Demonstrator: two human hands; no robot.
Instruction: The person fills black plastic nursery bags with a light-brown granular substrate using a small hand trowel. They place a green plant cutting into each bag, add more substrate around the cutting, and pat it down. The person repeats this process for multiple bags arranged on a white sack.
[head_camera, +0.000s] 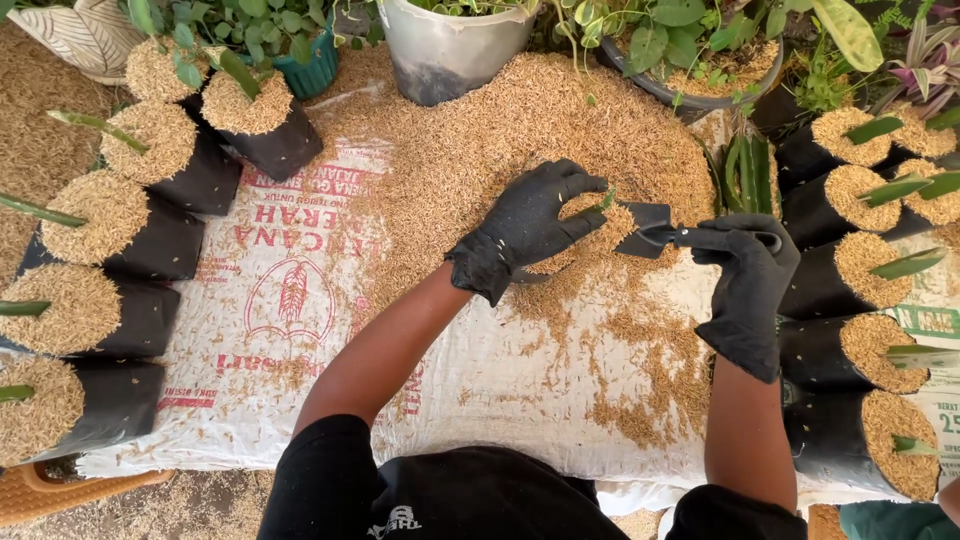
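— Planting bag (560, 262), small and black, at frame centre: held by the left hand (525, 228), gloved fingers (565, 185) curled over its rim and pressed around it, rice husk heaped inside with a green shoot tip poking out at the top.

— And the right hand (745, 285)?

— Right of centre, in a black glove too, closed around the handle of a dark trowel (650, 228). Blade pointing left, touching the bag's mouth.

— Underneath?

— Large husk pile (520, 120) spread across the upper middle of a white printed sack (300, 330) laid flat. Loose husk scattered over the sack below both hands.

— Along the edges?

— Row of filled black bags (150, 250) down the left side, lying tilted, husk showing at each open top, green leaf tips sticking out of several. Similar row of filled bags (850, 270) down the right side, each with a green leaf. Bundle of green cuttings (750, 175) lying just right of the pile, above the trowel hand.

— Top of frame?

— White bucket (450, 45) at upper centre, teal pot (310, 60) with leafy plant to its left, dark round pot (690, 85) with leafy plant to its right.
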